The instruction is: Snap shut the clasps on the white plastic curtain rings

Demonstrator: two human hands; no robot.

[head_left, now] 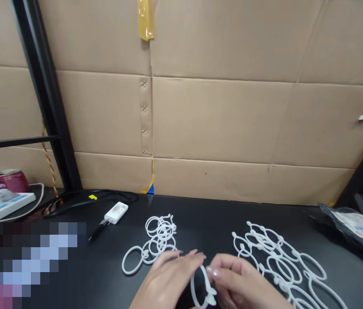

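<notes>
A white ring (193, 288) with small rounded tabs at its lower right stands between my hands at the front edge of the view. My left hand (171, 279) curves over its left side, fingers close together, and holds it; the thumb is mostly hidden. On the other side, my right hand (242, 279) pinches the ring's upper right part between thumb and fingers. A cluster of similar white rings (132, 260) lies just beyond my left hand. More linked or overlapping white rings (313, 266) spread on the black table beside my right hand.
A white adapter (116, 213) with a black plug lies at the back left. Further left are a power strip (17, 201), cables and a red can (16, 182). A black plastic package (355, 227) lies at the right. Cardboard (216, 120) walls off the back.
</notes>
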